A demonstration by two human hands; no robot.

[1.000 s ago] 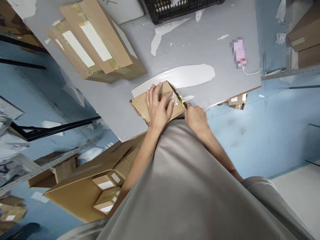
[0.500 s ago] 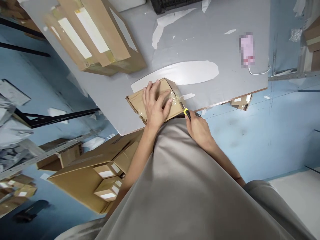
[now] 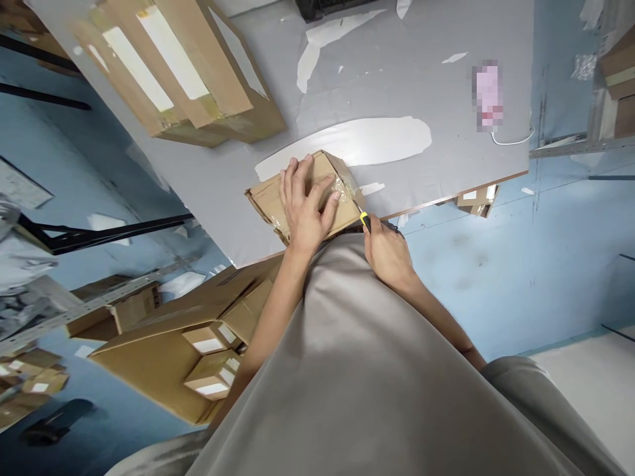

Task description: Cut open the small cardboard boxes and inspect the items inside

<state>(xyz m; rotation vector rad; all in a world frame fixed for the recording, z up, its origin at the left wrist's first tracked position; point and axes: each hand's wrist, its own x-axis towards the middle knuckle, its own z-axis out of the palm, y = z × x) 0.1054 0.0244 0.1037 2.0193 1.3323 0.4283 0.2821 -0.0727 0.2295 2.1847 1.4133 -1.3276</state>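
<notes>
Yellow-and-black box cutter (image 3: 366, 220) right up at the taped end of a small brown cardboard box (image 3: 320, 166)
So the box is lying on the grey tabletop (image 3: 446, 125), close to the near edge; left hand (image 3: 306, 210) is flat on top, fingers spread, not gripping, and right hand (image 3: 389, 248) is closed around the cutter's handle. Looks like the tape-slitting step to me, though I can't tell how deep the blade's in. Next move calls for firm left-hand pressure and fingers clear of the blade, imo.

Worn: plain gry garment (image 3: 367, 350), slight sheen, w/ folds | L forearm (image 3: 272, 311) + R forearm (image 3: 441, 311) bare | L hand (image 3: 307, 208), R hand (image 3: 389, 250) bare
</notes>
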